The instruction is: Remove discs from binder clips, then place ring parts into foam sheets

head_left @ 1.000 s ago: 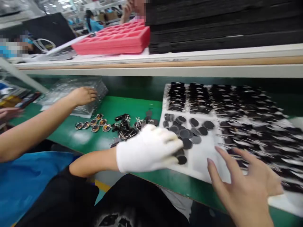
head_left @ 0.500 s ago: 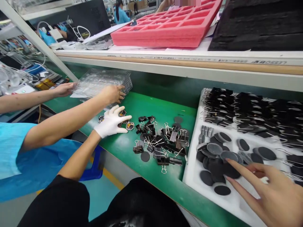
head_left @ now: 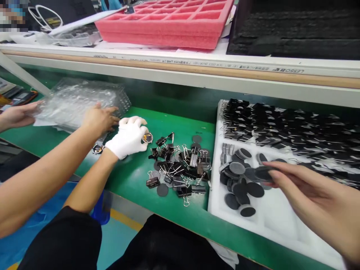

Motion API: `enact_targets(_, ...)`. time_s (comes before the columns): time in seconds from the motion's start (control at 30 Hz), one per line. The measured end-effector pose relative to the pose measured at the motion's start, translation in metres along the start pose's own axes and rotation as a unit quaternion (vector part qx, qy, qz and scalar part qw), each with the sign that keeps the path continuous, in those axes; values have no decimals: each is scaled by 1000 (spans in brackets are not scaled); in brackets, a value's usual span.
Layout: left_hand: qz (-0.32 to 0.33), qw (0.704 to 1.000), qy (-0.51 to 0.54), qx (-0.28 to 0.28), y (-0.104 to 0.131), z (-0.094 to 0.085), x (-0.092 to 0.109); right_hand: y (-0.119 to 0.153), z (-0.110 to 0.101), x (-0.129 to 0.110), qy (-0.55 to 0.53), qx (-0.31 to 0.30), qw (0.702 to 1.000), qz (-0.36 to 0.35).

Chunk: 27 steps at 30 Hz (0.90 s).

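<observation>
My left hand [head_left: 128, 137], in a white glove, has its thumb and forefinger closed on a small round electronic part [head_left: 147, 138] with a metallic rim. Under the wrist lies another such part [head_left: 97, 149]. My bare right hand [head_left: 303, 191] pinches a round black disc [head_left: 263, 173] between thumb and fingertips, just above the white foam tray [head_left: 215, 191]. Loose black discs [head_left: 232, 201] are heaped in that tray, some seen on edge. Between my hands, a pile of black binder clips [head_left: 180, 168] lies on the green bench with a few thin dark discs [head_left: 162, 189].
Rows of clipped pieces [head_left: 258, 120] fill the tray's far part. At left a co-worker's hands [head_left: 98, 120] hold clear plastic trays [head_left: 81, 99], close to my glove. A shelf edge [head_left: 168, 77] crosses above, bearing a pink foam tray [head_left: 157, 33] and black foam [head_left: 292, 30].
My right hand has lifted a black disc off the heap. My left hand's spread fingers have closed on the round part. The view has swung right; the co-worker still handles the plastic trays.
</observation>
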<state>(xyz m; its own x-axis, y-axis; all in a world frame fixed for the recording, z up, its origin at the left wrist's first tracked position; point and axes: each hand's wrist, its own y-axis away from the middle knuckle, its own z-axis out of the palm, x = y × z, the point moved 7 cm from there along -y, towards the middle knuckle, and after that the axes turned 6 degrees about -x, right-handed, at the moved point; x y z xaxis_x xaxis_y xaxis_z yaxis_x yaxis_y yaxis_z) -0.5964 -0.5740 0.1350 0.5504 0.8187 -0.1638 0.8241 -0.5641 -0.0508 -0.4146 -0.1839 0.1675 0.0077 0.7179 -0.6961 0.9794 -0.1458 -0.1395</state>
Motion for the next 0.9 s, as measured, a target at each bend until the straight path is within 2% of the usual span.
enact_targets(0.07, -11, 998, -13, 55, 0, -26, 9, -14, 15, -20, -83, -23, 996, 25)
enact_targets(0.13, 4, 996, -5, 86, -1, -49, 30, -28, 36, -43, -172, -77, 982, 11)
enact_targets(0.17, 23, 996, 4, 87, -2, -57, 45, -33, 45, -55, -197, -89, 976, -6)
enact_targets(0.23, 74, 995, 26, 66, -6, -67, 79, -39, 52, -77, -205, -65, 974, -68)
enact_targets(0.3, 119, 990, 50, 47, -11, -72, 112, -38, 51, -97, -172, 2, 973, -154)
enact_targets(0.37, 140, 985, 91, 52, -14, -77, 135, -31, 51, -110, -127, 58, 962, -236)
enact_targets(0.43, 143, 976, 149, 68, -17, -82, 146, -23, 53, -116, -81, 85, 945, -307)
enact_targets(0.57, 150, 960, 223, 75, -18, -86, 152, -7, 60, -112, 56, 105, 905, -408)
enact_targets(0.67, 170, 958, 208, 102, -16, -89, 155, -3, 58, -105, 106, 103, 901, -408)
enact_targets(0.83, 194, 956, 149, 160, -14, -92, 167, -7, 43, -98, 99, 113, 933, -327)
enact_targets(0.9, 202, 956, 132, 167, -15, -92, 173, -12, 38, -92, 63, 102, 955, -272)
